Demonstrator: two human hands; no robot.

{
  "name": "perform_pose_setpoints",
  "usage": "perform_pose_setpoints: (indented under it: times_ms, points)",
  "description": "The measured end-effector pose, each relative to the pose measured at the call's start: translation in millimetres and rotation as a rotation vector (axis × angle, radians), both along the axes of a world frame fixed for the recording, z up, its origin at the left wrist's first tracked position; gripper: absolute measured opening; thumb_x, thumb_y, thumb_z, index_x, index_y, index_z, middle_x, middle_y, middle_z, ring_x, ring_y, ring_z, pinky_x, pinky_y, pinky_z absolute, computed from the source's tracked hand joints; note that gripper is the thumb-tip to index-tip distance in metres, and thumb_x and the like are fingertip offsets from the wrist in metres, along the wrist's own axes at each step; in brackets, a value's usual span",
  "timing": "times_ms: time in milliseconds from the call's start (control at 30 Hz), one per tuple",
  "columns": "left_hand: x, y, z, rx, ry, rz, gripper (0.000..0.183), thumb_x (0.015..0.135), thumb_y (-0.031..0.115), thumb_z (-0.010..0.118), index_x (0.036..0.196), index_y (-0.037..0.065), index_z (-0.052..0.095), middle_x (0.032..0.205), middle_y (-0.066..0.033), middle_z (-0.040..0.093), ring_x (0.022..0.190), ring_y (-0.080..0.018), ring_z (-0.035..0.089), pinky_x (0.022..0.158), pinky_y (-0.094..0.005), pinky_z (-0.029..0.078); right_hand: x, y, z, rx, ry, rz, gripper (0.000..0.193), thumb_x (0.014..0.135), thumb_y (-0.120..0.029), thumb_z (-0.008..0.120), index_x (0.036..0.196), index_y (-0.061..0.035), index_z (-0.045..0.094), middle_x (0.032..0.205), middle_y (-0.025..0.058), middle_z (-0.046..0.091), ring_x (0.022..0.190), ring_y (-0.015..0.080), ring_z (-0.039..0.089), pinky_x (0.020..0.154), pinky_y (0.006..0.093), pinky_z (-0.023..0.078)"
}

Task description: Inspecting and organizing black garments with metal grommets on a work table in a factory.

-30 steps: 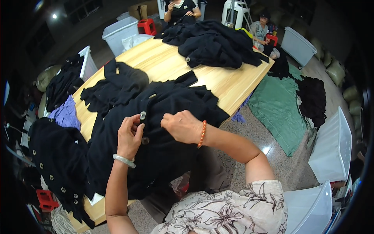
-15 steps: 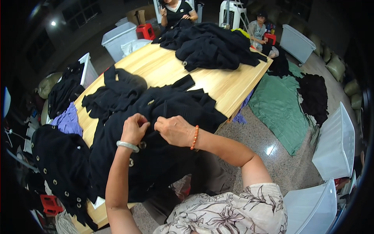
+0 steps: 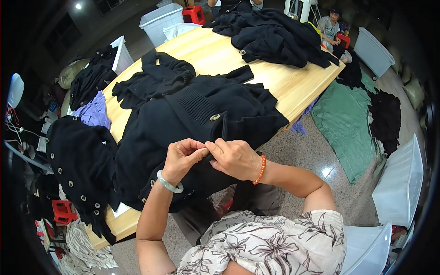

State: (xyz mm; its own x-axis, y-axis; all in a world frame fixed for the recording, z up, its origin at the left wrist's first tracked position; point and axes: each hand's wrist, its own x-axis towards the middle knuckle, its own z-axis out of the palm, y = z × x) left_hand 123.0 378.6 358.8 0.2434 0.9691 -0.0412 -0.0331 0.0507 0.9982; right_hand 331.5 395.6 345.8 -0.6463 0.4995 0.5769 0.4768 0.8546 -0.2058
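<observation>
A black knitted cardigan [image 3: 156, 123] with large pale-rimmed buttons lies spread over the near part of the table. Its ribbed part and one button [image 3: 215, 118] show just beyond my hands. My left hand [image 3: 183, 160], with a pale bangle at the wrist, is closed in a pinch at the cardigan's edge. Against its fingertips, the fingers of my right hand [image 3: 236, 158] pinch the same dark edge; an orange bead bracelet circles that wrist. Whatever small part lies between the fingertips is hidden. Another buttoned black cardigan [image 3: 82, 156] hangs over the table's left side.
More black garments [image 3: 275, 36] are heaped at the far end of the wooden table [image 3: 201, 48]. Two people sit beyond it. White bins [image 3: 398, 183] stand around, and a green cloth [image 3: 341, 123] covers floor to the right. A purple cloth [image 3: 94, 110] hangs at the left edge.
My hands have come together, fingertips meeting, and drawn the cardigan's edge toward me. The ribbed part and a button now show. The whole view has shifted, with the table appearing higher.
</observation>
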Motion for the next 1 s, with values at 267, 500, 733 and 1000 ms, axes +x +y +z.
perform_pose_setpoints:
  times_ms: [267,500,733,1000]
  points:
    - [16,-22,4,0.54,0.614,0.066,0.041,0.075,-0.008,0.072,0.115,-0.001,0.065,0.091,-0.0122,0.063,0.08,-0.0241,0.065,0.072,-0.0304,0.052,5,9,2,-0.134,-0.062,0.022,0.035,0.081,-0.02,0.07,0.108,-0.0023,0.059,0.086,0.0099,0.058,0.067,0.0253,0.065,0.056,0.034,0.053]
    - [14,-24,4,0.556,0.622,0.149,0.027,0.079,-0.013,0.063,0.103,-0.003,0.068,0.091,-0.0134,0.066,0.078,-0.0267,0.067,0.069,-0.0308,0.053,7,14,11,-0.276,-0.146,0.066,0.023,0.084,-0.008,0.06,0.107,-0.0023,0.062,0.094,0.0135,0.064,0.076,0.0312,0.069,0.066,0.0396,0.056]
    - [4,-21,11,0.439,0.574,0.05,0.024,0.079,-0.014,0.057,0.098,-0.005,0.068,0.087,-0.0086,0.064,0.078,-0.0141,0.062,0.071,-0.0239,0.048,12,11,15,-0.298,-0.018,0.188,0.018,0.083,-0.009,0.063,0.1,-0.0052,0.068,0.083,0.0077,0.063,0.069,0.0285,0.068,0.061,0.0372,0.055]
    - [-7,-18,3,0.471,0.869,0.158,0.019,0.078,0.013,0.08,0.087,0.002,0.067,0.077,-0.0097,0.066,0.057,-0.0223,0.059,0.054,-0.0314,0.047,31,6,11,-0.232,-0.216,-0.048,0.02,0.086,-0.03,0.07,0.092,-0.0129,0.062,0.086,0.0049,0.058,0.069,0.0258,0.066,0.057,0.0379,0.051]
